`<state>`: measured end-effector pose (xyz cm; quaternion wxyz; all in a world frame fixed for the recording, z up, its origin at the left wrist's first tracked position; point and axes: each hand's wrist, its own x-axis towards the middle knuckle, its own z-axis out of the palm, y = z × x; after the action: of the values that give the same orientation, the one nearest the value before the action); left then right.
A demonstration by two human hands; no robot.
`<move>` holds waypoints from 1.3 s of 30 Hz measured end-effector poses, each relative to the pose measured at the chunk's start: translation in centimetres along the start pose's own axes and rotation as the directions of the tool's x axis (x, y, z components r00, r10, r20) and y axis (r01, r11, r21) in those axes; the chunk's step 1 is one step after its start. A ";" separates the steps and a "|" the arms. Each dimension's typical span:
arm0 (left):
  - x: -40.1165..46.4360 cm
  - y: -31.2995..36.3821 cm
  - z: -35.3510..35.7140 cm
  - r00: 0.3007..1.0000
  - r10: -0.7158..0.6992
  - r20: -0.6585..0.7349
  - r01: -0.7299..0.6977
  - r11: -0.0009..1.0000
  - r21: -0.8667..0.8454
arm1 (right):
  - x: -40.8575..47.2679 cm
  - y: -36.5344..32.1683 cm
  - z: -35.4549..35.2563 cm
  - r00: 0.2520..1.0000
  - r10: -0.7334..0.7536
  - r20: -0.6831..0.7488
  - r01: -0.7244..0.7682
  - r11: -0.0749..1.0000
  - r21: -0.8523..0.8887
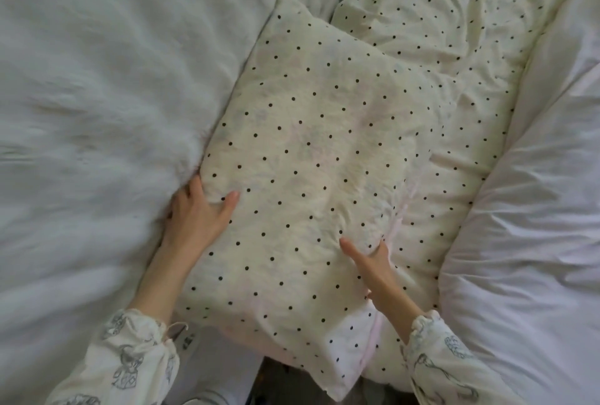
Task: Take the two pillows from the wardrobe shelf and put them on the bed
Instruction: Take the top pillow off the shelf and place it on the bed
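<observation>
- We have the cream square pillow with small black dots [311, 177] lying flat on the bed, one corner hanging off the near edge toward us.
- Left hand [194, 219] grips the pillow's left edge: thumb on top, fingers tucked down between the pillow and the white fluffy blanket [91, 112] that touches that edge.
- Right hand [373, 261] holds the pillow's near-right part, thumb spread on top, fingers curled into a fold of the cover; grip is closed on fabric, not wide.
- Step in hand, as we judge it: seating this pillow on the bed.
- Right of the pillow and beyond it lies more cream dotted fabric [454, 47], partly under the pillow; we cannot tell if that is the second pillow or a duvet.
- Right of that, a plain white duvet [535, 209].
- To do it well: push the pillow away from us until the overhanging corner is fully on the mattress.
- Free the left fingers without dragging the fluffy blanket onto the pillow.
- Release the right hand only once the cover fold is smoothed, else the cover likely bunches.
- Then square the pillow's edges to the dotted fabric.
</observation>
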<state>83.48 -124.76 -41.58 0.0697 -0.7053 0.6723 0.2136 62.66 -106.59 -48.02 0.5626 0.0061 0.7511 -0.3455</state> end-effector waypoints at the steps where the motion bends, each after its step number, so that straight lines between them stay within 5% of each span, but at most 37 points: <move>1: 0.0 0.4 -0.2 1.000 -0.002 0.006 0.002 1.000 -0.031 | -0.1 0.0 0.1 1.000 -0.003 0.006 0.003 1.000 0.029; 7: -2.1 0.3 -1.2 0.974 0.163 -0.159 -0.158 0.987 0.041 | -0.9 0.7 0.1 0.996 -0.085 0.001 0.084 0.994 0.068; 12: -1.7 0.0 -1.1 0.992 0.070 -0.107 -0.059 0.993 0.100 | -0.6 0.9 0.3 0.996 -0.076 0.042 0.080 0.992 -0.101; 15: -2.3 -0.6 -0.1 0.961 0.204 -0.186 -0.157 0.958 0.242 | -0.5 0.3 0.5 0.989 -0.141 -0.042 0.123 0.946 -0.299; 17: -3.0 -0.7 1.1 0.904 0.377 -0.199 -0.312 0.903 0.296 | -1.0 0.0 0.9 0.912 -0.404 -0.077 0.305 0.791 -0.530; 20: -4.4 0.3 3.6 0.862 0.498 -0.091 -0.454 0.840 0.296 | -1.4 0.0 2.0 0.793 -0.597 0.121 0.453 0.445 -0.772; 23: -5.9 1.0 6.7 0.868 0.490 0.075 -0.479 0.790 0.383 | -0.9 0.8 2.7 0.822 -0.506 0.262 0.458 0.311 -0.833; 32: -10.4 1.1 10.5 0.872 0.436 0.224 -0.490 0.781 0.389 | -1.5 3.2 1.1 0.801 -0.478 0.362 0.540 0.315 -0.780; 39: -10.8 1.5 11.6 0.860 0.369 0.352 -0.491 0.784 0.380 | 0.0 0.8 -0.4 0.850 -0.263 0.457 0.526 0.359 -0.771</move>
<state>79.58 -110.46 -47.48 0.2696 -0.4611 0.8320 0.1499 62.68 -105.74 -48.37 0.4740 -0.5093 0.7175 -0.0341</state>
